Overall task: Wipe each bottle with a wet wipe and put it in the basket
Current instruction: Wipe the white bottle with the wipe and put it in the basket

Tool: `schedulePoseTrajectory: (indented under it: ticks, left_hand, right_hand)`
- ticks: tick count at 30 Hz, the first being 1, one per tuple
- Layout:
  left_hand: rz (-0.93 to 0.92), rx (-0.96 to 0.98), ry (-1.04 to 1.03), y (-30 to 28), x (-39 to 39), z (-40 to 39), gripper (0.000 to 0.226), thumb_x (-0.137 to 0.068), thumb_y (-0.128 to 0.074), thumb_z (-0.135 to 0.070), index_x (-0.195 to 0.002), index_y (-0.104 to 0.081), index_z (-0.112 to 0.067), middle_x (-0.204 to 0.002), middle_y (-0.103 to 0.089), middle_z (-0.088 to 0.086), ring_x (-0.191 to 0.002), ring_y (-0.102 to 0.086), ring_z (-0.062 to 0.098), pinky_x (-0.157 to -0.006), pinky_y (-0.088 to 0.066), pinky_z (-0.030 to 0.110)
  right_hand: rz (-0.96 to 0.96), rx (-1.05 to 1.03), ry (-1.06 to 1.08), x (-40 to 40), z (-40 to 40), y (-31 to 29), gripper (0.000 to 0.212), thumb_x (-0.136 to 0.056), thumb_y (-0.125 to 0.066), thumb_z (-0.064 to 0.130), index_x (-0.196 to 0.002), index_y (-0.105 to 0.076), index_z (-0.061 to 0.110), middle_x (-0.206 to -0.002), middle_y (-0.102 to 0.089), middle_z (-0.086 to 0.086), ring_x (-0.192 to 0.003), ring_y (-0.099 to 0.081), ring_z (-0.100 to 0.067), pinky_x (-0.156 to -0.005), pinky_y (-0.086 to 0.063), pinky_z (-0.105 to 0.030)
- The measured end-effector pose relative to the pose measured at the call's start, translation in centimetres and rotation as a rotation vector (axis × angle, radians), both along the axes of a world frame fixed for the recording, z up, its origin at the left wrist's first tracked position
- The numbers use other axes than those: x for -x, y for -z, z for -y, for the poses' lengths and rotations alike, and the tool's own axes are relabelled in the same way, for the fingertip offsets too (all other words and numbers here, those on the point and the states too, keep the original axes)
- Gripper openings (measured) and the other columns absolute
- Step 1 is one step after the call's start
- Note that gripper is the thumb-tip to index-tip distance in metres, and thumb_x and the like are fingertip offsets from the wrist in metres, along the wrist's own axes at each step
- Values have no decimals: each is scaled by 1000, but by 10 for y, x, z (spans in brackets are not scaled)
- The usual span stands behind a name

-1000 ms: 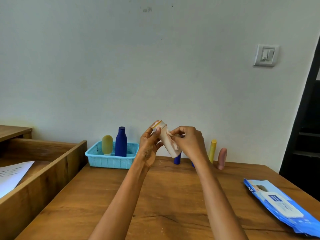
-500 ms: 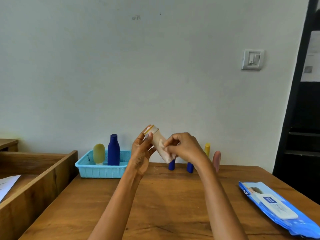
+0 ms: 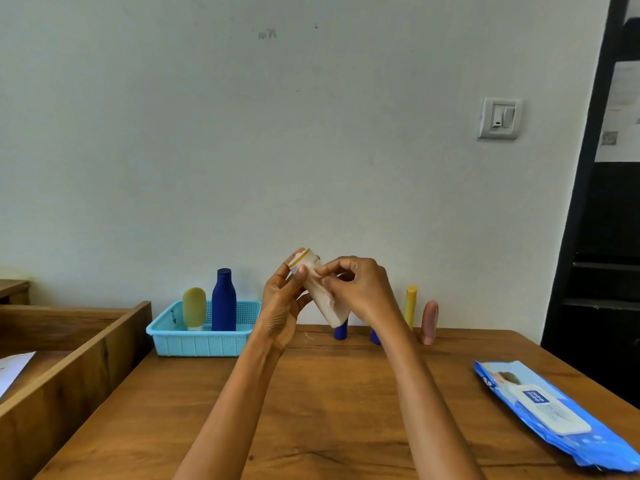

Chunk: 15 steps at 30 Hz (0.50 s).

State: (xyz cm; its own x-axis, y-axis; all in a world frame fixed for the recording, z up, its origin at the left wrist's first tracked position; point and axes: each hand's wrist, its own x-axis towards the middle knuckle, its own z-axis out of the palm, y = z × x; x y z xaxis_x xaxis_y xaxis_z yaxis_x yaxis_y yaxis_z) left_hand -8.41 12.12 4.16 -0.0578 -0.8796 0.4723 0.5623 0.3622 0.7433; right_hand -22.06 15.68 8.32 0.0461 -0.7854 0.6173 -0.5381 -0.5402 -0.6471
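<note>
Raised hands (image 3: 322,292) hide blue bottles (image 3: 341,331) — basket (image 3: 201,341) left.

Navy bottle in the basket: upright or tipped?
Upright. The navy bottle stands cap-up inside the blue basket, beside the olive tube.

Two bare forearms reach in from the bottom edge, with no sleeve showing on either. The left hand (image 3: 282,299) and right hand (image 3: 360,292) wear no glove; no ring or watch seems visible, though the fingers (image 3: 332,270) are small and slightly blurred.
</note>
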Motion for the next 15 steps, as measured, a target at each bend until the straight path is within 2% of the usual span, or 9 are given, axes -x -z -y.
schedulePoseTrajectory:
  ticks: [2, 4, 6, 8, 11, 13, 15]
  left_hand:
    - [-19, -5, -10, -2, -3, -2, 86, -55, -85, -44, -127, -53, -9, -112, -68, 8, -98, -66, 19, -73, -56, 28]
    - [-23, -9, -12, -1, -4, -2, 87, -57, -82, -42, -130, -51, -7, -115, -67, 8, -100, -65, 19, -72, -56, 28]
    - [-14, -11, -1, -1, -3, -3, 91, -53, -85, -45, -130, -51, -9, -117, -65, 8, -103, -64, 20, -74, -56, 29]
    - [18, -1, 24, 0, -1, -4, 94, -46, -88, -50, -125, -54, -13, -117, -66, 8, -104, -64, 20, -76, -56, 30]
    - [106, 20, 84, 0, 6, -6, 74, -58, -84, -45, -120, -57, -16, -111, -69, 4, -102, -64, 19, -76, -55, 29]
    - [143, 40, 97, -1, 10, -7, 77, -54, -85, -49, -119, -58, -17, -105, -71, 3, -98, -66, 16, -76, -55, 29]
    - [133, 55, 98, -3, 10, -7, 81, -52, -86, -51, -120, -58, -16, -103, -71, 2, -95, -66, 15, -75, -55, 28]
  right_hand:
    - [-60, -162, -69, 9, 0, -1, 12, -81, -70, 17, -90, -72, 25, -87, -64, 14, -79, -58, 1, -60, -42, -9]
    - [-104, -274, -64, 17, 1, 0, 12, -79, -70, 14, -84, -72, 25, -82, -65, 14, -76, -60, -1, -61, -47, -12]
    - [-90, -289, 10, 22, 4, 3, 9, -80, -70, 15, -80, -70, 24, -81, -66, 11, -75, -61, -4, -64, -51, -17]
    - [-50, -207, 122, 22, 8, 6, 6, -83, -68, 17, -82, -69, 23, -87, -68, 7, -73, -59, -2, -63, -48, -16]
    - [21, -8, 224, 17, 11, 8, 11, -88, -62, 17, -97, -69, 19, -98, -68, 6, -81, -56, -2, -65, -41, -12]
    - [45, 85, 245, 11, 10, 8, 14, -91, -59, 18, -102, -68, 19, -101, -68, 5, -83, -54, -2, -61, -36, -6]
    - [91, 140, 236, 7, 8, 8, 17, -91, -60, 19, -105, -68, 18, -103, -69, 5, -83, -54, -1, -58, -37, -3]
